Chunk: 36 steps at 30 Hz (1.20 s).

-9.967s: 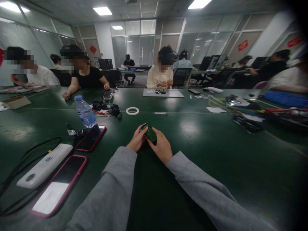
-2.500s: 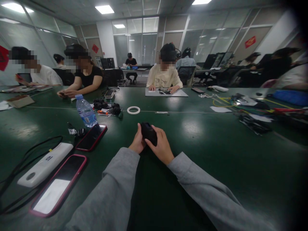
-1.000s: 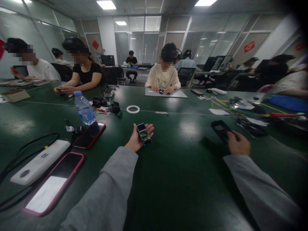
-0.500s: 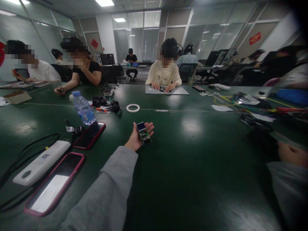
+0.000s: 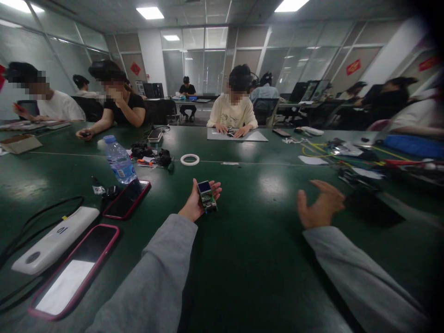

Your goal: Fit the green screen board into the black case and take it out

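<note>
Nearest the viewer, two grey sleeves (image 5: 149, 268) reach forward over a dark green table (image 5: 243, 259), set apart with a broad strip of tabletop between them. On the near left, a pink-edged phone (image 5: 74, 273) lies slantwise, with a white oblong device (image 5: 57, 240) just beyond it and a black cable (image 5: 45, 210) looping past its far side. A little farther, a red-edged phone (image 5: 127, 199) lies close by the foot of a water bottle (image 5: 120, 159); together these bound the left side.

Near the middle, the left hand (image 5: 192, 206) holds a circuit board (image 5: 208, 203) on its upturned palm, thumb along the left edge, fingers stretched past the right edge. The board's dark screen (image 5: 204, 186) sits at its far end. Off to the right, across a wide stretch of green surface, the right hand (image 5: 321, 206) is blurred, its thumb and fingers spread wide. To its right is a dark patch (image 5: 374, 208), too blurred to tell what it is.

Farther back, a white ring (image 5: 190, 160) lies across the table's seam, black cable bundles (image 5: 152, 155) to its left. Tangled wires (image 5: 347, 148) crowd the far right. At the far edge, a person in a pale top (image 5: 232, 113) rests both hands on a grey mat (image 5: 215, 135).
</note>
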{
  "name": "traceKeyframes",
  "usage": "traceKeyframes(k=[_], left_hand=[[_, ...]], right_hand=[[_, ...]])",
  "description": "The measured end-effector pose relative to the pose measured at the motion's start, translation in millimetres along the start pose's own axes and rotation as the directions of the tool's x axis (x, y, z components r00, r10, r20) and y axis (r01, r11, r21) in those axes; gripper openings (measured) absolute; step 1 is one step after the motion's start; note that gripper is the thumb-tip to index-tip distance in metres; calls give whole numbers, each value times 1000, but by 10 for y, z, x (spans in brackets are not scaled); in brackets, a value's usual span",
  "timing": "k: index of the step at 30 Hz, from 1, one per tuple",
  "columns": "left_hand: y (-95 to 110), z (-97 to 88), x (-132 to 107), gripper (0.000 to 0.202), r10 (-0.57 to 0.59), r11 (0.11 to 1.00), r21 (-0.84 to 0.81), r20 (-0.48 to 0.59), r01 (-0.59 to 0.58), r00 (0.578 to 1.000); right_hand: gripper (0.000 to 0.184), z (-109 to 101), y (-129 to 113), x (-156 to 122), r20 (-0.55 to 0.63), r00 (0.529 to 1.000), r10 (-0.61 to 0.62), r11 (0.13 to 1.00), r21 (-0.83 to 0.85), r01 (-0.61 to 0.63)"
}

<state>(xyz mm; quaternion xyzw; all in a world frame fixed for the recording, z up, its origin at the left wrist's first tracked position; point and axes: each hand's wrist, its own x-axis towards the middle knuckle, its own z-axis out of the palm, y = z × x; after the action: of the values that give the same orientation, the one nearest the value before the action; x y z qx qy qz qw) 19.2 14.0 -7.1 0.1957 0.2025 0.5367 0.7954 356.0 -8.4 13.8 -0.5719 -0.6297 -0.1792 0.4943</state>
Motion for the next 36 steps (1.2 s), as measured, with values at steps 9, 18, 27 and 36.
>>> traceKeyframes(k=[9,18,27,36], left_hand=[[12,39,-53,64,-49,996,81,15,48,999],[7,11,29,61,53,999,3,-71,-53,996],[3,98,-46,52,43,988,153,-41,-37,998],[-8,91,-49,36,124,975,197,-119,-99,985]], right_hand=[[77,597,-2028,-679,287,909,-301,912,366,186],[52,721,-1960,-691,426,895,-133,885,457,-86],[35,825,-1848,-678,573,811,118,726,507,-464],[37,845,-1845,-689,591,797,126,634,569,-523]])
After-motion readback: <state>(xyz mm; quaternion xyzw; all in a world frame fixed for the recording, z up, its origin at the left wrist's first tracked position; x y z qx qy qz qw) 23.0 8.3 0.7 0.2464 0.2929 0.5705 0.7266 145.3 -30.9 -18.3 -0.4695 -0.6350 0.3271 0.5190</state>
